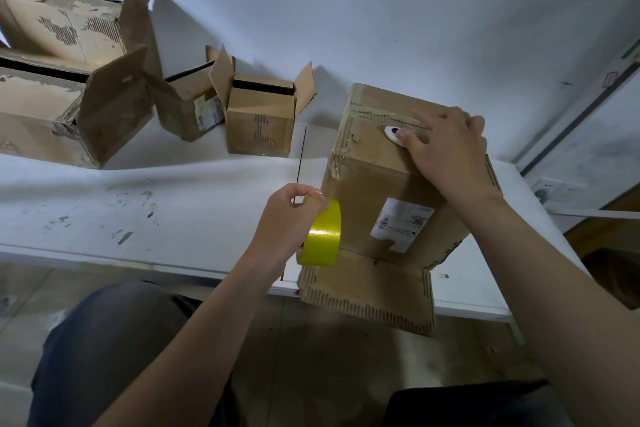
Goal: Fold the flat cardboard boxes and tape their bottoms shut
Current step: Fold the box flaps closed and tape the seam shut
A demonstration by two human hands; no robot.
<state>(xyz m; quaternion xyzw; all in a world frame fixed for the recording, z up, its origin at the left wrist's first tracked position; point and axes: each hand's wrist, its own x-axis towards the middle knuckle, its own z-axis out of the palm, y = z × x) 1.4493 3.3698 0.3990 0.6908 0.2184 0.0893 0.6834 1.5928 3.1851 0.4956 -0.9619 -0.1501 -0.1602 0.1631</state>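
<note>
We see a cardboard box (388,184) standing at centre right on a white table (138,211), its lower flap (367,295) hanging over the near edge. The right hand (450,156) rests on the box top with its fingers loosely bent and its thumb pressing a small white object (393,133) onto the cardboard. Just left of the box, the left hand (287,218) pinches a yellow tape roll (323,236). Open boxes (259,118) sit at upper left.
</note>
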